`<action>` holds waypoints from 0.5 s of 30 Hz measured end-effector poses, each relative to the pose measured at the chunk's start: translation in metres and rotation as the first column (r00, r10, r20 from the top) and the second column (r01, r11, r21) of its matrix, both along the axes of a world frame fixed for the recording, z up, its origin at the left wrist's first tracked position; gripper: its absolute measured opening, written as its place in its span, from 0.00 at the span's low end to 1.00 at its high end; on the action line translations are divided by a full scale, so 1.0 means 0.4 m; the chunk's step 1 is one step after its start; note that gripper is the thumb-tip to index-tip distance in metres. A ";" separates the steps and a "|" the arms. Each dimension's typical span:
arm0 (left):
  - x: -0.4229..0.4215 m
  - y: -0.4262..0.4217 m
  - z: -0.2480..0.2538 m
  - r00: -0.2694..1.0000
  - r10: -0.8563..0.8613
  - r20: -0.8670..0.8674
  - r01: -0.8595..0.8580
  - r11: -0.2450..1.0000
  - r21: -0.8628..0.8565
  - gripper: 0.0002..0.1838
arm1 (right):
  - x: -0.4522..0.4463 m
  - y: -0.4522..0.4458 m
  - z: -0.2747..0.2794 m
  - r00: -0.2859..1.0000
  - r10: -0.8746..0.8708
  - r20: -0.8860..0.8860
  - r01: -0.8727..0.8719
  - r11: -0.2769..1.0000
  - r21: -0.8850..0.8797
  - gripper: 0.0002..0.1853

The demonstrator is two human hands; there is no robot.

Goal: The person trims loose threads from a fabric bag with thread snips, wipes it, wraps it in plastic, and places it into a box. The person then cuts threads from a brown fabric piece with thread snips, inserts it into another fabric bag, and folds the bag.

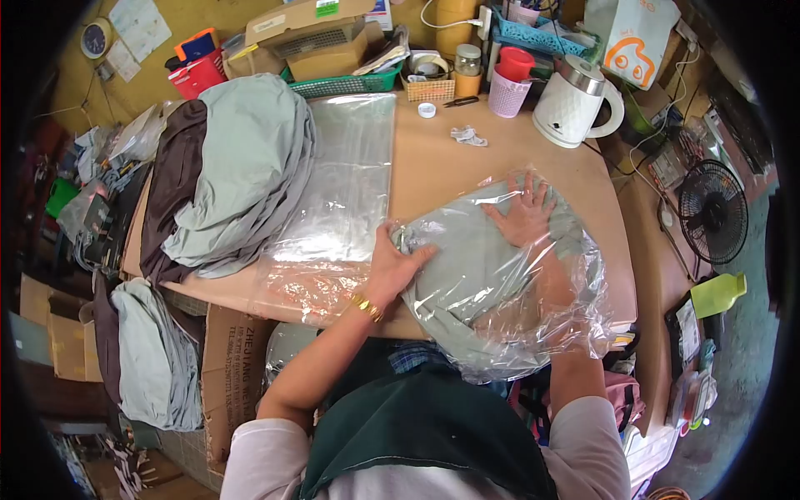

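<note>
A folded grey-green cloth (454, 250) lies inside a clear plastic bag (508, 354) at the front right of the table. My right hand (525, 212) reaches in through the bag's near opening, and its spread fingers lie flat on the cloth under the film. At the bag's left edge, my left hand (402, 262) grips the plastic, thumb on top and the other fingers partly hidden. To the left of this hand, a stack of flat clear plastic bags (346, 175) rests on the table. Beyond the stack sits a heap of grey-green cloth (242, 158) with dark brown cloth (172, 196).
Along the back stand a white kettle (575, 104), a pink basket (508, 93) and a green tray (358, 83) with boxes. Small scissors or snips (461, 102) lie nearby. A black fan (712, 211) is at the right. More cloth (154, 354) hangs over a cardboard box at the left.
</note>
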State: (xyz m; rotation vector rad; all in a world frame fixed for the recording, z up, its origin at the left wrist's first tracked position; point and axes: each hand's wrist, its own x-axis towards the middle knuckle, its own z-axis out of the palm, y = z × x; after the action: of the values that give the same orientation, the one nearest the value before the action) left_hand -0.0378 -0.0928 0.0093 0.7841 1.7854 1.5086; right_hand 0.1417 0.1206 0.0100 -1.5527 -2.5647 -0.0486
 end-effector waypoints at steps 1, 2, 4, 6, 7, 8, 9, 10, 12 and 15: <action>-0.017 0.017 -0.016 1.000 0.013 -0.023 -0.013 1.000 0.003 0.32 | 0.003 -0.004 0.003 1.000 0.009 -0.001 -0.009 1.000 0.002 0.50; -0.027 0.027 -0.015 0.998 0.025 -0.049 -0.025 1.000 0.009 0.30 | 0.004 -0.005 0.010 1.000 0.022 0.010 -0.022 1.000 -0.011 0.50; -0.034 0.015 -0.020 0.975 -0.030 0.222 0.013 0.997 0.077 0.27 | 0.004 0.002 0.016 0.999 0.034 0.017 -0.034 0.999 -0.025 0.50; -0.035 0.000 0.000 0.872 -0.111 0.477 0.043 0.988 0.152 0.25 | 0.011 0.011 0.017 0.992 0.124 -0.019 -0.125 0.991 -0.049 0.49; -0.035 -0.011 0.009 0.815 -0.134 0.564 0.080 0.990 0.119 0.23 | 0.012 0.016 0.014 0.993 0.120 -0.014 -0.120 0.992 -0.048 0.49; -0.032 -0.023 0.030 0.749 -0.151 0.646 0.120 0.988 0.092 0.21 | 0.010 0.021 0.009 0.989 0.148 -0.021 -0.149 0.987 -0.054 0.47; -0.037 -0.033 0.050 0.746 -0.156 0.647 0.122 0.988 0.098 0.21 | 0.003 0.020 0.016 0.984 0.178 -0.030 -0.180 0.982 -0.057 0.45; -0.048 -0.041 0.073 0.824 -0.142 0.548 0.144 0.989 0.041 0.21 | 0.005 0.002 0.015 0.984 0.177 -0.031 -0.179 0.983 -0.050 0.45; -0.051 -0.057 0.153 0.928 -0.115 0.355 0.143 0.988 -0.055 0.19 | 0.027 -0.105 0.012 0.950 0.311 0.035 -0.309 0.950 -0.041 0.42; -0.143 -0.080 0.038 0.896 -0.316 -0.314 0.265 0.945 -0.194 0.16 | 0.165 -0.334 0.137 0.729 0.684 -0.003 -0.652 0.694 -0.305 0.40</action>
State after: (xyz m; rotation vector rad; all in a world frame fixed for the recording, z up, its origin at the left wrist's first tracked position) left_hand -0.0952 -0.1250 0.0246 1.2373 1.8944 1.0790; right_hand 0.2077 -0.0130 0.0649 -0.5639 -3.1740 0.3428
